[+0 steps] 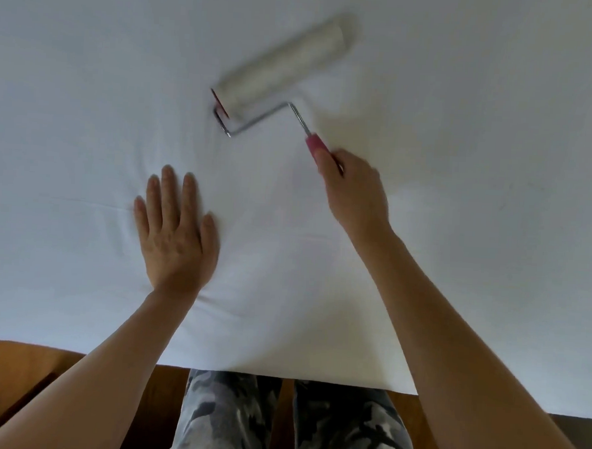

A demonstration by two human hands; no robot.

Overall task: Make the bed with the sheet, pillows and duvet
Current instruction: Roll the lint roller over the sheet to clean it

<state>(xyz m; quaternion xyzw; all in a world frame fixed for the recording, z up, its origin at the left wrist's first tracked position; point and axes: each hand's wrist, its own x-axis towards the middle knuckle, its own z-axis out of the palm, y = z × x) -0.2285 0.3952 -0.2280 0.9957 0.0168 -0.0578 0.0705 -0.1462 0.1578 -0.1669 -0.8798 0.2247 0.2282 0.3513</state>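
Observation:
A white sheet [89,93] covers the bed and fills most of the view, with faint creases near the middle. My left hand [176,230] lies flat on the sheet, fingers straight and spread, pressing it down. My right hand [353,189] grips the pink handle of a lint roller [282,72], whose long white drum rests on the sheet beyond both hands, blurred. A bent metal rod joins the drum to the handle. No pillows or duvet are in view.
The bed's near edge [280,371] runs across the bottom of the view. Below it are a brown wooden floor [16,374] and my legs in camouflage trousers [229,420], standing against the bed.

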